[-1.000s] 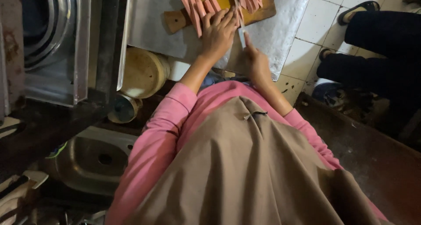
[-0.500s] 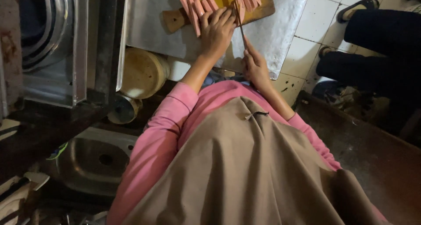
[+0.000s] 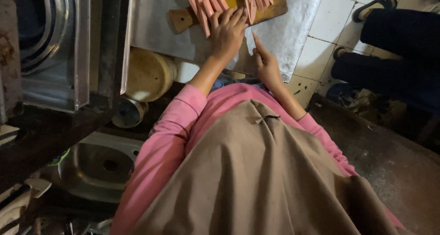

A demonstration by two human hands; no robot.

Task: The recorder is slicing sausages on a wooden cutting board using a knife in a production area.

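Grey metal counter point(image 3: 160, 19) is holding our wooden cutting board point(image 3: 270, 8), where pink sausage strips point(image 3: 204, 6) are lying. We are pressing our left hand point(image 3: 227, 31) flat on them now. Our right hand point(image 3: 266, 65) is gripping a thin knife point(image 3: 255, 37), pulled back off the board.

Pink sausage strips point(image 3: 203, 8), yellow-brown cutting board point(image 3: 275, 6), pink sleeves point(image 3: 169, 139), white tiles point(image 3: 327, 22).

No packages, labels, signs or screens show anywhere in this view.
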